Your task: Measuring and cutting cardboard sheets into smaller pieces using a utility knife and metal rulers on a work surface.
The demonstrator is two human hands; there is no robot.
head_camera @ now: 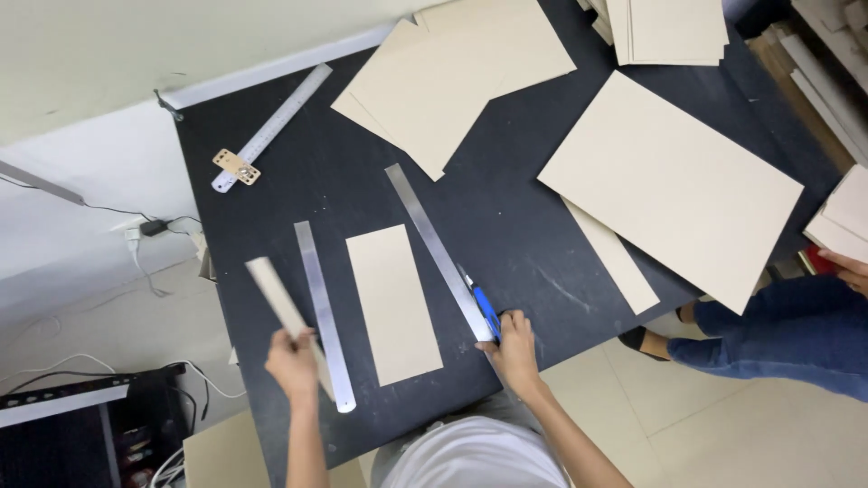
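On the black desk (298, 163), the left hand (291, 363) is closed around a narrow beige cardboard strip (276, 294), apparently already cut. The right hand (512, 348) grips a blue utility knife (484, 309) at a long steel ruler (438, 251). Between the hands lies a trimmed beige cardboard rectangle (394, 303). Beyond it, large uncut beige cardboard sheets (669, 185) wait; no labels show.
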